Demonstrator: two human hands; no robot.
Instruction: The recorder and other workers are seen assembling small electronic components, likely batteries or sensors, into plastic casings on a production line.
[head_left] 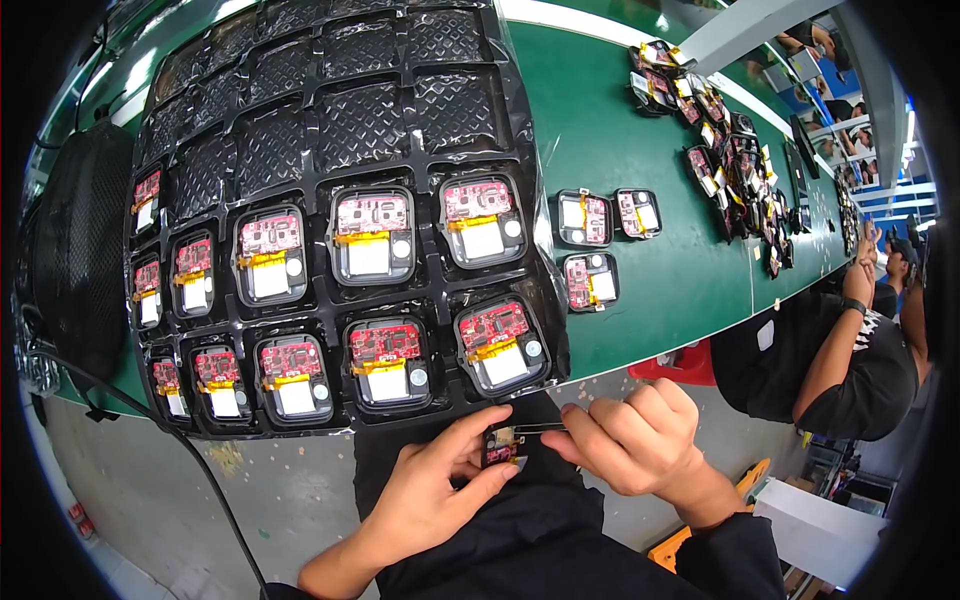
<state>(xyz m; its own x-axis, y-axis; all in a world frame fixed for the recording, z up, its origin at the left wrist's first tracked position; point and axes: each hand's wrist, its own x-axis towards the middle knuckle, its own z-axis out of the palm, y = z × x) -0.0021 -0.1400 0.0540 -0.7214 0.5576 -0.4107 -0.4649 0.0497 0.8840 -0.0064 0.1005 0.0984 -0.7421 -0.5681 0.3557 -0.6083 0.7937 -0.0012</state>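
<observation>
Low over my lap, in front of the table edge, my left hand point(430, 490) is closed around a small black device housing point(499, 447) with a red circuit board inside. My fingers cover part of it. Thin metal tweezers point(540, 427) are pinched in my right hand point(635, 440), their tips reaching the housing's upper part. Just beyond sits a black plastic tray point(360, 125), its nearer rows filled with open housings point(497, 345) that show red boards, yellow tape and white battery-like blocks. The exact spot the tweezer tips touch is too small to tell.
Three similar housings point(590, 281) lie on the green table point(660, 300) right of the tray. A heaped pile of units point(735, 180) is farther right. A co-worker in black point(860, 370) sits at the right, near a red stool point(680, 366). A black mesh bag point(85, 230) is at left.
</observation>
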